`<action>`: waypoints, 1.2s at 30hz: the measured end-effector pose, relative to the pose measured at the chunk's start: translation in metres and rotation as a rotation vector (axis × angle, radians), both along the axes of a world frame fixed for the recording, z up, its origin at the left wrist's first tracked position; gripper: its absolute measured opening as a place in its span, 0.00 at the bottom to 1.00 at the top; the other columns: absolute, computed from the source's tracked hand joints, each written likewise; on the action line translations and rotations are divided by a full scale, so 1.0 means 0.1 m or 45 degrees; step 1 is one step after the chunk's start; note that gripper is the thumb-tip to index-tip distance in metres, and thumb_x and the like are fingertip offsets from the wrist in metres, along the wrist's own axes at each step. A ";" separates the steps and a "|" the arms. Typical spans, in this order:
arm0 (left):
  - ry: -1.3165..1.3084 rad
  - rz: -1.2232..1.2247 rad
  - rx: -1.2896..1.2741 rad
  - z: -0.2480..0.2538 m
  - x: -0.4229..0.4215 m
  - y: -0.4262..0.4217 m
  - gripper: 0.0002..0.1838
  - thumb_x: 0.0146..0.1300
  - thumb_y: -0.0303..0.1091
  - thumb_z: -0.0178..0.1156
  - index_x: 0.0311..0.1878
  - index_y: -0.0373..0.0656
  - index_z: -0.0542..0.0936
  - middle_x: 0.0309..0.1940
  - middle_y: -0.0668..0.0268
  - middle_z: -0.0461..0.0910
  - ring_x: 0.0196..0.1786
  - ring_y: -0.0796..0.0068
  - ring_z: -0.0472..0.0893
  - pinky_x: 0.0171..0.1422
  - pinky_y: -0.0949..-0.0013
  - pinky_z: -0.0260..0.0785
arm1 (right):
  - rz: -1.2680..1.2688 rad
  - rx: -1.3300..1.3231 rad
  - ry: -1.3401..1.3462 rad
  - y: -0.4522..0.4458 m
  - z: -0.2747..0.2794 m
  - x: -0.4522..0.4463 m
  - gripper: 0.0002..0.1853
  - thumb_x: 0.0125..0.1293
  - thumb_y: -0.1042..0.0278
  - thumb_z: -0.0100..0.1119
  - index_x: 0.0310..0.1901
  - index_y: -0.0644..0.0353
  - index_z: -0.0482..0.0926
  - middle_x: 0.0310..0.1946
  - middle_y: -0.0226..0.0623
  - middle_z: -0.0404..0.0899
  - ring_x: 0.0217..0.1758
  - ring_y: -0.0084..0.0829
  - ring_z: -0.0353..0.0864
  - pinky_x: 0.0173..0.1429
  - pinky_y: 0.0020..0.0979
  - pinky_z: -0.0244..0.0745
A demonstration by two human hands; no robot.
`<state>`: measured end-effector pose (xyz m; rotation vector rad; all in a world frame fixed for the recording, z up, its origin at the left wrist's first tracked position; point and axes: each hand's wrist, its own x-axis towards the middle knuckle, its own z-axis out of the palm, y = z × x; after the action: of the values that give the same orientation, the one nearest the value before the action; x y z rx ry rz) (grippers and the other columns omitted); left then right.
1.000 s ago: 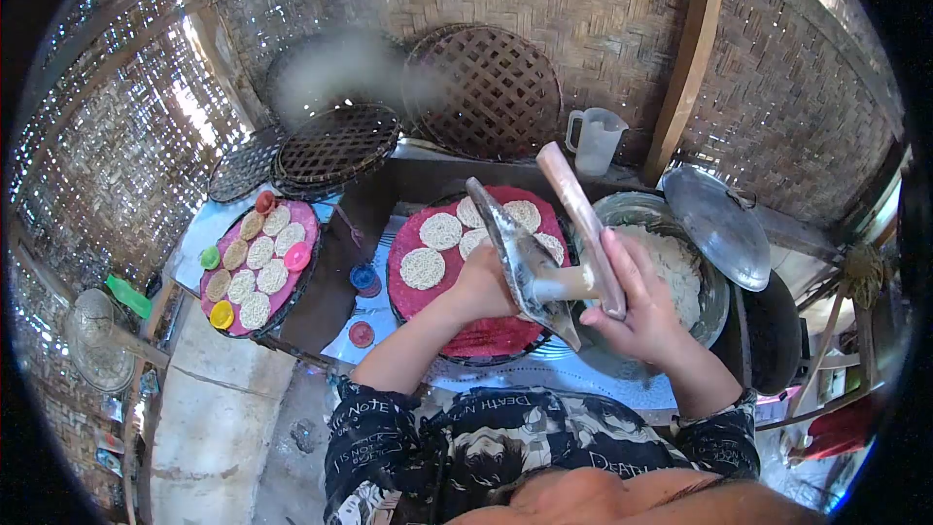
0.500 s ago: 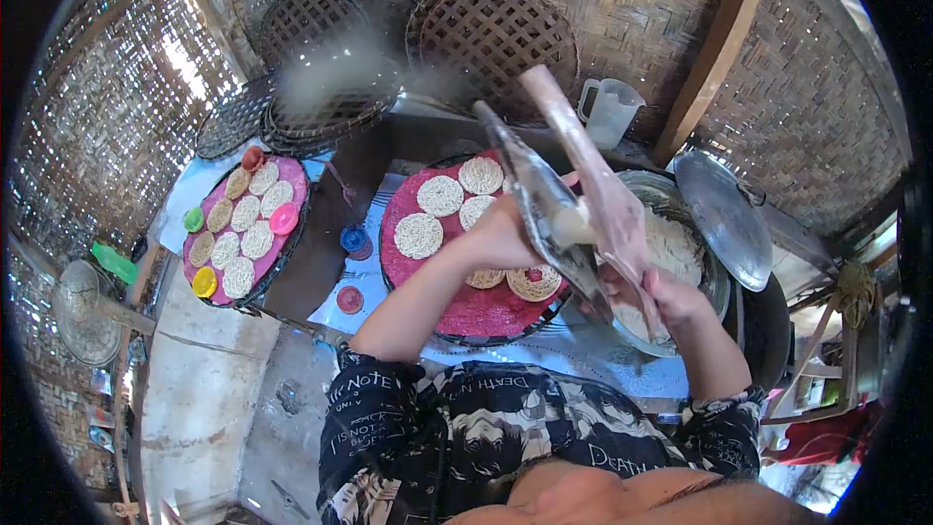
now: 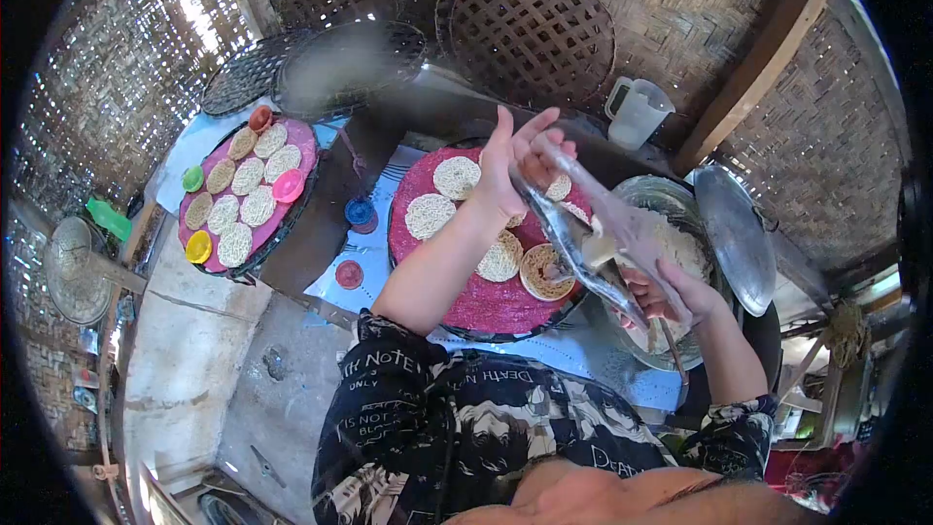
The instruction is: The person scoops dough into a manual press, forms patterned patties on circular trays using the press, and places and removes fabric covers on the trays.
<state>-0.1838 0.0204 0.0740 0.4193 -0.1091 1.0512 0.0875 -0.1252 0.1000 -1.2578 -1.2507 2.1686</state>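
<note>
Left fingers [image 3: 537,122] splayed, at wooden press [image 3: 627,219] top | right fingers [image 3: 653,302] curled round its lower end

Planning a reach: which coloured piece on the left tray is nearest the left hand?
The pink piece, rightmost on the tray; the red piece, green piece and yellow piece lie farther left.

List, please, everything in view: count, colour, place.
press: 1, grey and pale, between hands
round trays: 2, pink, left and centre
discs: many, cream to tan, on trays
plastic dishes: several, multicoloured, left
basin: 1, grey, right
mixture: 1, white, in basin
lid: 1, silver, beside basin
jug: 1, translucent, behind basin
lattice trays: several, dark, back
woven walls: several, brown, around
sleeves: 2, mostly black, below
left hand: 1, at press
right hand: 1, gripping press
</note>
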 end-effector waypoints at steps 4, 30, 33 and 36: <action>-0.073 -0.006 -0.008 -0.33 -0.08 0.01 0.30 0.61 0.64 0.42 0.51 0.48 0.72 0.29 0.70 0.76 0.37 0.67 0.77 0.46 0.59 0.71 | 0.004 -0.005 -0.164 0.06 -0.04 -0.10 0.42 0.58 0.32 0.46 0.59 0.66 0.63 0.50 0.48 0.72 0.47 0.43 0.77 0.51 0.37 0.73; 0.088 0.173 -0.221 -0.33 -0.10 -0.09 0.25 0.57 0.65 0.49 0.37 0.51 0.74 0.14 0.80 0.68 0.23 0.78 0.74 0.42 0.62 0.71 | -0.062 0.345 -0.474 -0.06 0.12 -0.38 0.34 0.57 0.37 0.53 0.44 0.67 0.75 0.27 0.37 0.78 0.27 0.27 0.79 0.30 0.27 0.76; 0.061 0.083 -0.218 -0.38 -0.04 -0.12 0.27 0.56 0.66 0.47 0.41 0.52 0.75 0.17 0.78 0.69 0.26 0.76 0.74 0.46 0.61 0.70 | -0.067 0.260 -0.450 -0.17 0.21 -0.35 0.36 0.55 0.35 0.55 0.49 0.65 0.72 0.30 0.36 0.77 0.27 0.26 0.77 0.30 0.26 0.74; 0.061 0.021 -0.025 -0.24 -0.07 -0.16 0.35 0.56 0.71 0.41 0.52 0.52 0.72 0.27 0.69 0.76 0.38 0.69 0.77 0.50 0.57 0.69 | -0.115 0.251 -0.300 -0.30 0.40 -0.35 0.42 0.53 0.33 0.56 0.57 0.66 0.65 0.37 0.38 0.76 0.31 0.26 0.77 0.30 0.26 0.75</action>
<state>-0.1909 0.0040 0.0502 0.4281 -0.0528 1.0570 0.0522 -0.1548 0.1402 -1.4856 -1.4287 1.8247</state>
